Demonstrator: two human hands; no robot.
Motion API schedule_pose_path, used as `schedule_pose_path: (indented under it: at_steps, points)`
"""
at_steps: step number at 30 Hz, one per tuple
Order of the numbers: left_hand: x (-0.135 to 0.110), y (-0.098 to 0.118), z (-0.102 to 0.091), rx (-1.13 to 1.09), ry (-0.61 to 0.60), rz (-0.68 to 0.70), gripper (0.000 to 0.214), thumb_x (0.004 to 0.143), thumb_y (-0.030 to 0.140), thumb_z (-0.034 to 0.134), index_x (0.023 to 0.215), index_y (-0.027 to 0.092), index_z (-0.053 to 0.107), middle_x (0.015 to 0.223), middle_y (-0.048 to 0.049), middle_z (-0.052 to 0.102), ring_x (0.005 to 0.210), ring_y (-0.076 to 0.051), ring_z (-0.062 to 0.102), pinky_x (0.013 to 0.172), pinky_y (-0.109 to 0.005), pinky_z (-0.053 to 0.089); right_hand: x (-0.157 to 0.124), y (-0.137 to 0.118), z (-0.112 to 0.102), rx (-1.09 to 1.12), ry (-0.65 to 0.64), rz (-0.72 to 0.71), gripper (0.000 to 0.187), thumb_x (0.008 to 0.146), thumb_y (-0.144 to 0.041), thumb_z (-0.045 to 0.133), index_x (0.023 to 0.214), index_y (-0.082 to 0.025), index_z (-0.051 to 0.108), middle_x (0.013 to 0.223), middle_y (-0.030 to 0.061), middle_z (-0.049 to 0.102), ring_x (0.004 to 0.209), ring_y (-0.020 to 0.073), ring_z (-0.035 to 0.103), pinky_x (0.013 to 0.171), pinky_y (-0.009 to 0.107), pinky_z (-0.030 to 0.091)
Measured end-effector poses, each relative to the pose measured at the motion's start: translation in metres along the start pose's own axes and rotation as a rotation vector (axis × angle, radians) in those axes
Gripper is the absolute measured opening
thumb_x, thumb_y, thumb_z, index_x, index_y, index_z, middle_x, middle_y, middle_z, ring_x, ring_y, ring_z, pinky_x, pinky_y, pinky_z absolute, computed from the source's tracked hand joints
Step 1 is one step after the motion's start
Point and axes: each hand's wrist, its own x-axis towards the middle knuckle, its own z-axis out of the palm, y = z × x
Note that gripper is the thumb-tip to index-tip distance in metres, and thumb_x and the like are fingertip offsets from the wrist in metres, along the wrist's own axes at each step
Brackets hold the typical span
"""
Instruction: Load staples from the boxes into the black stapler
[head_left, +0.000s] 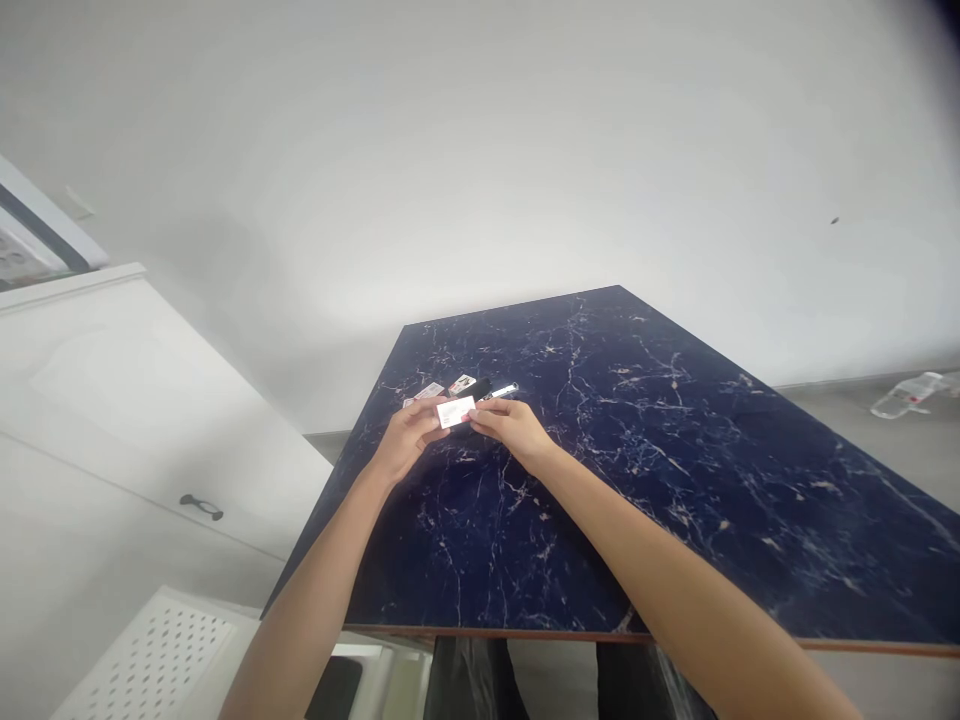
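Note:
Both hands meet over the far left part of a dark blue marbled table (675,480). My left hand (406,437) and my right hand (514,425) pinch a small white card (455,411) between them, each at one end. Just beyond the card lie a few small items on the table: a pale card (430,390), a white card with a red and black mark (462,383), a small black piece (480,387) and a slim silver and black stick (501,391).
A white cabinet door with a dark handle (201,507) stands at the left. A white perforated panel (150,660) sits below it near the table's front corner. A clear plastic bottle (907,393) lies on the floor at far right. A plain white wall is behind.

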Motion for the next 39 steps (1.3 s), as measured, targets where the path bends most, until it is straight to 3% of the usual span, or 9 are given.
schedule_pose_path:
  at_steps: [4, 8, 10, 15, 18, 24, 29, 35, 39]
  points:
    - [0.007, -0.006, -0.001, 0.042, 0.136, 0.001, 0.036, 0.074, 0.031, 0.081, 0.108, 0.018, 0.074, 0.114, -0.0107, 0.075, 0.108, -0.026, 0.070, 0.087, -0.036, 0.062, 0.011, -0.001, -0.011, 0.019, 0.034, -0.036, 0.012, 0.072, -0.021, 0.080, 0.080, -0.014, 0.075, 0.091, 0.0098, 0.077, 0.088, 0.0198, 0.074, 0.094, 0.033, 0.059]
    - [0.011, -0.011, -0.003, 0.073, 0.197, 0.035, 0.039, 0.073, 0.035, 0.083, 0.105, 0.017, 0.074, 0.111, -0.0122, 0.076, 0.107, -0.028, 0.071, 0.089, -0.041, 0.061, 0.020, -0.001, -0.024, -0.206, 0.297, -0.200, 0.017, 0.075, -0.022, 0.071, 0.091, -0.018, 0.076, 0.084, 0.0053, 0.077, 0.082, 0.0202, 0.074, 0.089, 0.036, 0.058]
    - [0.011, -0.012, -0.002, 0.119, 0.195, 0.047, 0.038, 0.073, 0.036, 0.083, 0.103, 0.016, 0.074, 0.110, -0.0125, 0.076, 0.104, -0.029, 0.072, 0.089, -0.044, 0.061, 0.020, -0.002, -0.026, -0.320, 0.343, -0.281, 0.020, 0.076, -0.025, 0.069, 0.094, -0.020, 0.075, 0.087, 0.0041, 0.077, 0.083, 0.0202, 0.074, 0.086, 0.035, 0.058]
    - [0.009, -0.011, 0.004, 0.149, 0.198, 0.054, 0.035, 0.071, 0.037, 0.084, 0.098, 0.016, 0.075, 0.107, -0.0118, 0.076, 0.098, -0.029, 0.072, 0.084, -0.044, 0.061, 0.013, -0.006, -0.020, -0.607, 0.231, -0.296, 0.018, 0.073, -0.025, 0.069, 0.088, -0.022, 0.077, 0.080, 0.0011, 0.076, 0.075, 0.0190, 0.071, 0.076, 0.030, 0.055]
    - [0.006, -0.010, 0.008, 0.123, 0.148, 0.040, 0.034, 0.070, 0.036, 0.085, 0.096, 0.016, 0.075, 0.109, -0.0128, 0.076, 0.097, -0.029, 0.072, 0.083, -0.044, 0.061, 0.010, -0.010, -0.019, -0.679, 0.242, -0.263, 0.016, 0.072, -0.028, 0.071, 0.086, -0.023, 0.078, 0.077, 0.0001, 0.076, 0.072, 0.0180, 0.069, 0.073, 0.029, 0.053]
    - [0.001, -0.007, 0.012, 0.100, 0.044, -0.005, 0.033, 0.071, 0.034, 0.086, 0.096, 0.016, 0.075, 0.117, -0.0138, 0.073, 0.098, -0.028, 0.072, 0.082, -0.043, 0.061, 0.004, -0.017, -0.016, -0.740, 0.309, -0.358, 0.009, 0.071, -0.025, 0.073, 0.079, -0.022, 0.072, 0.083, -0.0002, 0.076, 0.076, 0.0166, 0.069, 0.074, 0.027, 0.051]
    - [-0.001, -0.007, 0.014, 0.046, 0.026, -0.024, 0.032, 0.069, 0.031, 0.087, 0.095, 0.016, 0.076, 0.122, -0.0117, 0.070, 0.099, -0.026, 0.071, 0.083, -0.043, 0.062, -0.004, -0.016, -0.008, -0.750, 0.390, -0.401, 0.006, 0.075, -0.024, 0.069, 0.080, -0.022, 0.069, 0.080, -0.0003, 0.074, 0.074, 0.0167, 0.069, 0.072, 0.027, 0.052]
    - [0.002, -0.012, 0.015, -0.025, 0.101, -0.057, 0.030, 0.068, 0.027, 0.087, 0.094, 0.015, 0.077, 0.108, -0.0103, 0.073, 0.092, -0.023, 0.072, 0.077, -0.035, 0.063, -0.004, -0.007, -0.004, -0.741, 0.288, -0.450, 0.012, 0.081, -0.020, 0.062, 0.084, -0.023, 0.074, 0.083, 0.0007, 0.076, 0.076, 0.0170, 0.070, 0.079, 0.030, 0.053]
    - [0.006, -0.017, 0.011, -0.205, 0.137, -0.079, 0.026, 0.070, 0.022, 0.086, 0.093, 0.016, 0.076, 0.101, -0.0079, 0.076, 0.093, -0.021, 0.073, 0.075, -0.028, 0.063, 0.000, -0.007, -0.003, -0.464, 0.241, -0.356, 0.010, 0.080, -0.027, 0.067, 0.086, -0.022, 0.071, 0.089, 0.0026, 0.076, 0.080, 0.0174, 0.070, 0.081, 0.031, 0.053]
